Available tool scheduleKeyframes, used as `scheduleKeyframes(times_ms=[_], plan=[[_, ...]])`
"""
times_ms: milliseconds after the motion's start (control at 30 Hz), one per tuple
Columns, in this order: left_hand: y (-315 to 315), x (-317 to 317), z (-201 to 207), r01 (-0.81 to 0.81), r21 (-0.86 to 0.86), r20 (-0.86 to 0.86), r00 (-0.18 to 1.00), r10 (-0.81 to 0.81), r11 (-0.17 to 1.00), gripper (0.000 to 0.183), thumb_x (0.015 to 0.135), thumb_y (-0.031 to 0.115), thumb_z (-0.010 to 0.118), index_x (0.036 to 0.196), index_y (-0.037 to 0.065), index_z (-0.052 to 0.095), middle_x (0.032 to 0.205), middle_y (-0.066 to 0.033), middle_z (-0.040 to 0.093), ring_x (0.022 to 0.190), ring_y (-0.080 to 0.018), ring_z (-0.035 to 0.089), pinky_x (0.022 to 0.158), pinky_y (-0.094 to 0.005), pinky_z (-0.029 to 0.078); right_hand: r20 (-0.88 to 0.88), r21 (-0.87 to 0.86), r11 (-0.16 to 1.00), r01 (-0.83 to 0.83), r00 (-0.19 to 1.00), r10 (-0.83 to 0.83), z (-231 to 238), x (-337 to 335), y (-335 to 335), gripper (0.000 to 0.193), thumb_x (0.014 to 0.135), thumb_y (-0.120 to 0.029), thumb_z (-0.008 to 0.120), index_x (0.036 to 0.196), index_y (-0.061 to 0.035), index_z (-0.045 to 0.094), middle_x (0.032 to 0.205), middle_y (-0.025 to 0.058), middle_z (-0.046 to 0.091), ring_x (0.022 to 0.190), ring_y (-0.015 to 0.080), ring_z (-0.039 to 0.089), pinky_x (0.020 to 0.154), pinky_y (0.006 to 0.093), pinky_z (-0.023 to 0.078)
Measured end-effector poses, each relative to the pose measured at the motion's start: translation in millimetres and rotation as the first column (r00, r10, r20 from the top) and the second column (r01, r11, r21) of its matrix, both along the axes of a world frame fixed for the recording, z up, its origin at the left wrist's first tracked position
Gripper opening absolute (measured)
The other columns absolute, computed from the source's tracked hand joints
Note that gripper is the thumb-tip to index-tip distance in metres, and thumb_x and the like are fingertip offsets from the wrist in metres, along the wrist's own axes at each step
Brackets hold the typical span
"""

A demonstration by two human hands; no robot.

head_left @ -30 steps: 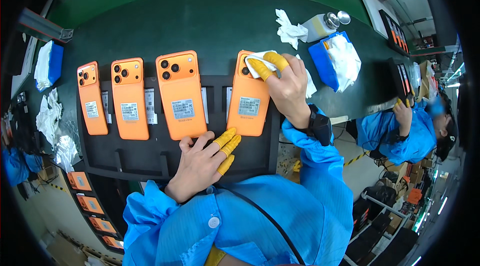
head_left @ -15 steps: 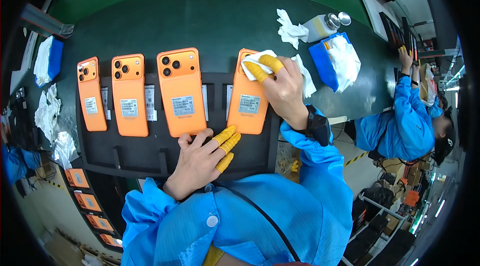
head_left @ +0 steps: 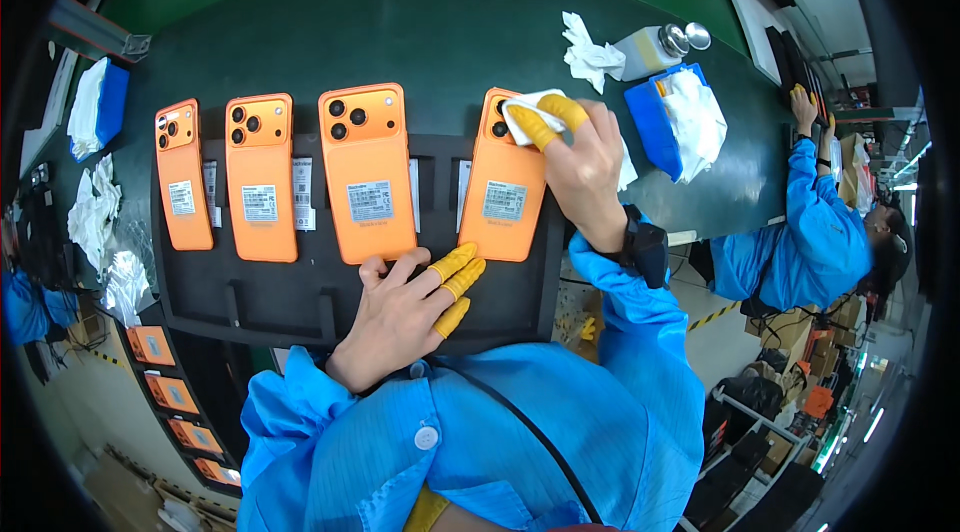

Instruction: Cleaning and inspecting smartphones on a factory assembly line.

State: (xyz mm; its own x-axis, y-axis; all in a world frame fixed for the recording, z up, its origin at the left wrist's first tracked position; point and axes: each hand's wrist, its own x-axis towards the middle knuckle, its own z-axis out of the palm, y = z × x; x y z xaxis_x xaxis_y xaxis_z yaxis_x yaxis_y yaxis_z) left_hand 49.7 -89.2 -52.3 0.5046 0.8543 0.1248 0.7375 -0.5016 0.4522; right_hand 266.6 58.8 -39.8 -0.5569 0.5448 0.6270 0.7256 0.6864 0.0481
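Four orange phones would overcount, so: several orange smartphones lie back side up in a row on a black tray, each with a white label. At the right end of the row is one phone. My right hand, yellow cots on its fingers, pinches a folded white wipe against the camera area of that phone. Part of the lenses is hidden by the wipe. My left hand has its fingers apart, and its yellow-cotted fingertips rest at the same phone's lower left corner. Just above this hand lies another phone.
Beyond the tray, a blue box of white wipes stands beside a clear bottle with a metal lid and a crumpled wipe. Another blue box is at left. A person in blue works at right.
My right hand and the wipe have shifted slightly right over the phone's camera area. The left hand stays at the lower corner. The whole view has shifted a little.
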Motion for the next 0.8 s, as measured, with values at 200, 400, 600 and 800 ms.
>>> scheduleKeyframes(times_ms=[200, 400, 600, 800], plan=[[0.8, -1.9, -0.7, -0.007, -0.012, 0.011, 1.0, 0.007, 1.0, 0.04, 0.078, 0.024, 0.068, 0.117, 0.016, 0.064, 0.119, 0.0023, 0.06, 0.102, -0.0217, 0.047, 0.081, -0.0398, 0.027, -0.028, -0.082, 0.995, -0.058, 0.998, 0.056, -5.7, -4.0, -9.5, 0.025, 0.059, -0.009, 0.064, 0.082, -0.0027, 0.069, 0.093, 0.0097, 0.061, 0.085, 0.0256, 0.056, 0.065, 0.0357, 0.044], [0.7, -0.8, 1.0, -0.007, 0.0, 0.015, 1.0, 0.007, 1.0, 0.04, 0.077, 0.024, 0.068, 0.116, 0.016, 0.064, 0.117, 0.0023, 0.06, 0.102, -0.0214, 0.047, 0.081, -0.0399, 0.027, 0.0, -0.031, 0.999, -0.013, 1.0, 0.013, -2.3, 0.2, -13.0, 0.021, 0.061, -0.01, 0.065, 0.081, -0.0033, 0.069, 0.094, 0.0097, 0.062, 0.086, 0.0254, 0.056, 0.067, 0.0359, 0.044], [1.8, -1.4, -0.7, -0.014, -0.018, 0.026, 1.0, 0.015, 1.0, 0.04, 0.077, 0.024, 0.068, 0.116, 0.016, 0.064, 0.118, 0.0027, 0.06, 0.102, -0.021, 0.047, 0.081, -0.0394, 0.027, 0.003, -0.078, 0.994, -0.075, 0.997, 0.075, -3.6, -2.1, -19.1, 0.024, 0.061, -0.01, 0.065, 0.084, -0.0055, 0.07, 0.098, 0.0094, 0.063, 0.087, 0.0253, 0.056, 0.068, 0.0359, 0.044], [0.8, 0.0, 2.5, -0.024, -0.022, 0.03, 0.999, 0.024, 0.999, 0.039, 0.077, 0.024, 0.068, 0.115, 0.016, 0.065, 0.118, 0.0026, 0.06, 0.102, -0.0211, 0.047, 0.082, -0.0394, 0.027, 0.008, -0.061, 0.998, -0.025, 1.0, 0.025, -5.0, -1.0, -14.6, 0.023, 0.06, -0.01, 0.066, 0.083, -0.0058, 0.069, 0.098, 0.0102, 0.062, 0.088, 0.0253, 0.056, 0.068, 0.0363, 0.044]])
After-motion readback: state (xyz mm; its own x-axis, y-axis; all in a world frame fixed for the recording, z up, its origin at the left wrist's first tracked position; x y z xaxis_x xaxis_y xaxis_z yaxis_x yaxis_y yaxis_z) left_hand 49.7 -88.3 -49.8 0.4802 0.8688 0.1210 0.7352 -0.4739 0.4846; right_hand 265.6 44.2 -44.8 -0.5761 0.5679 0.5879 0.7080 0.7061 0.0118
